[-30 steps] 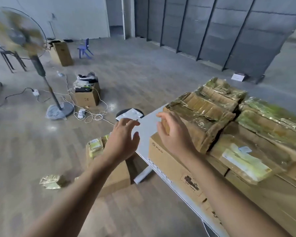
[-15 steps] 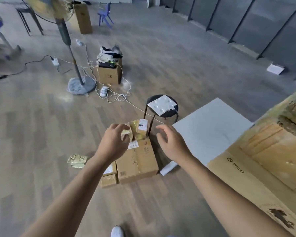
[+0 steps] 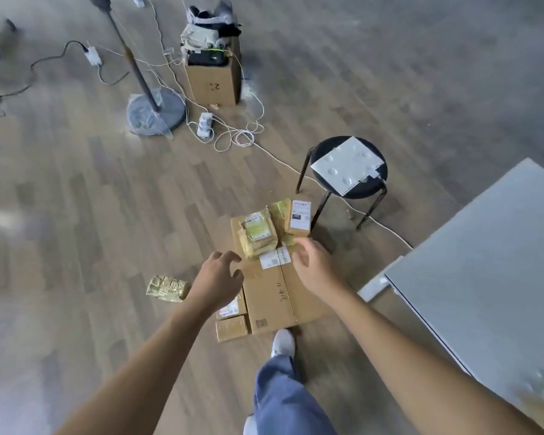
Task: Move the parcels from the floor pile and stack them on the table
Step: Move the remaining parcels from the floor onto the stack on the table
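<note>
Both hands are empty and lowered toward the floor pile, which I judge to be the start of another pick-up. The left hand (image 3: pixel 219 277) hovers with its fingers apart and loosely bent above the left edge of the large flat brown cardboard carton (image 3: pixel 274 304). The right hand (image 3: pixel 313 266) reaches with relaxed fingers over the carton's right edge; whether its fingertips touch a parcel there I cannot tell. The hands stand on either side of the yellowish tape-wrapped parcel with a white label (image 3: pixel 258 238), which lies at the carton's far end, so a two-sided grasp of it looks intended. Just behind it sit a greenish taped packet (image 3: pixel 280 210) and a small brown box with a white label (image 3: pixel 299 218). All three rest on the carton, probably because it is the broadest base in the pile. Two small brown boxes (image 3: pixel 231 329) lie against the carton's near left corner, and a crumpled gold-taped packet (image 3: pixel 167 287) lies alone on the wooden floor to the left. The white rectangular table (image 3: pixel 484 277) stands at the right, near the pile, which should keep each carry short. A black round stool with a white padded sheet on it (image 3: pixel 349 166) stands beyond the pile.
</note>
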Demonstrator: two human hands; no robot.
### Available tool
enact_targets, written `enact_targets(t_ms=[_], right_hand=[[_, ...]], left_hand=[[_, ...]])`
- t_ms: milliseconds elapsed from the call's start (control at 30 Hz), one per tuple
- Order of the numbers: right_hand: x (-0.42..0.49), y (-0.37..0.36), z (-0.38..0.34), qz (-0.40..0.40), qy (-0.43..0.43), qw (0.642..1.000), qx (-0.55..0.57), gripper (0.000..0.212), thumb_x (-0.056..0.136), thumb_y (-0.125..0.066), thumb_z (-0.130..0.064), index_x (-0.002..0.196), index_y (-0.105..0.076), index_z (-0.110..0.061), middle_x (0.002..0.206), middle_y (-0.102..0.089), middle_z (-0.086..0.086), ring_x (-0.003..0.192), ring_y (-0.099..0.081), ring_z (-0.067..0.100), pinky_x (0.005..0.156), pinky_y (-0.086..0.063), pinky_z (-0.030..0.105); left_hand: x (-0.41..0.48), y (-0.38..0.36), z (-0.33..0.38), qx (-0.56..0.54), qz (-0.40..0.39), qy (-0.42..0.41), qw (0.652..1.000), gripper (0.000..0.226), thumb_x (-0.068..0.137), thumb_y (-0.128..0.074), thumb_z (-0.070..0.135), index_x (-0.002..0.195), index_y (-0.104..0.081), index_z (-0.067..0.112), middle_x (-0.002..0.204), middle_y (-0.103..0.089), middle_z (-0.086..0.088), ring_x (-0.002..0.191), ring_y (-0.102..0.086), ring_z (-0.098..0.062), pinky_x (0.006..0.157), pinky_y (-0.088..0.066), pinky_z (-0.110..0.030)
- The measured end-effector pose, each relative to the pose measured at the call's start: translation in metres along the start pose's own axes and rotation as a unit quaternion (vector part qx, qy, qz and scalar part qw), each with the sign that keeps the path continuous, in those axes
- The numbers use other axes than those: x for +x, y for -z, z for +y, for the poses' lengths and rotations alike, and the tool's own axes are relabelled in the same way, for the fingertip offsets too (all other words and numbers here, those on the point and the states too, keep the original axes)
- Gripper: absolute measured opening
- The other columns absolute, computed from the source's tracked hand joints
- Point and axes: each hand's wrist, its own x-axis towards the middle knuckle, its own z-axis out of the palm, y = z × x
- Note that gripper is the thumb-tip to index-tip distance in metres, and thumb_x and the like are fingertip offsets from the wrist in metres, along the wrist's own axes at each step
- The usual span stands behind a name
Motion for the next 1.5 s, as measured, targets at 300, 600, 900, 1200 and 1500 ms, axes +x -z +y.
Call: enact_targets(t_ms=[300, 600, 900, 1200, 1500], right_hand=[[0.22, -0.131, 0.103, -0.058, -0.135, 0.989, 0.02, 0.041, 0.1, -0.045, -0.033, 0.139, -0.044, -0.023, 0.135, -0.054, -0.001, 0.113, -0.058, 0.017, 0.091, -0.051, 0.038], [0.324, -0.265, 0.193, -0.062, -0.202, 0.977, 0.013, 0.062, 0.1, -0.041, -0.036, 0.154, -0.016, -0.021, 0.15, -0.039, 0.005, 0.093, -0.057, 0.016, 0.064, -0.043, 0.029], [0.286, -0.268, 0.175, -0.051, -0.319, 0.927, 0.191, 0.032, 0.089, -0.058, -0.029, 0.111, -0.065, -0.007, 0.112, -0.066, 0.017, 0.093, -0.064, 0.027, 0.086, -0.052, 0.038], [0.153, -0.143, 0.008, 0.076, -0.297, 0.919, 0.249, 0.024, 0.094, -0.053, -0.032, 0.112, -0.065, -0.022, 0.112, -0.066, 0.004, 0.1, -0.061, 0.022, 0.082, -0.049, 0.035], [-0.017, -0.031, -0.103, 0.215, -0.289, 0.88, 0.311, 0.019, 0.09, -0.053, -0.045, 0.09, -0.064, -0.029, 0.091, -0.067, 0.0, 0.088, -0.065, 0.022, 0.09, -0.052, 0.046]], left_hand=[[0.249, -0.092, -0.082, -0.06, -0.068, 0.05, 0.995, 0.036, 0.092, -0.05, 0.023, 0.127, -0.054, 0.021, 0.13, -0.053, -0.006, 0.107, -0.057, -0.02, 0.085, -0.043, -0.025], [0.398, -0.213, -0.173, -0.222, -0.137, 0.117, 0.958, 0.019, 0.084, -0.065, 0.027, 0.102, -0.067, 0.021, 0.105, -0.064, -0.002, 0.087, -0.056, -0.017, 0.074, -0.045, -0.026], [0.356, -0.2, -0.19, -0.305, -0.135, 0.136, 0.933, 0.028, 0.066, -0.073, 0.022, 0.088, -0.059, 0.012, 0.08, -0.061, -0.001, 0.075, -0.055, -0.018, 0.071, -0.045, -0.032], [0.23, -0.045, -0.119, -0.293, -0.101, -0.08, 0.947, 0.042, 0.075, -0.076, 0.002, 0.101, -0.051, 0.022, 0.093, -0.056, 0.011, 0.078, -0.054, -0.004, 0.057, -0.045, -0.009], [0.103, 0.078, -0.025, -0.186, -0.162, -0.331, 0.911, 0.053, 0.077, -0.077, 0.011, 0.121, -0.051, 0.026, 0.1, -0.059, 0.002, 0.088, -0.058, -0.015, 0.078, -0.055, -0.041]])
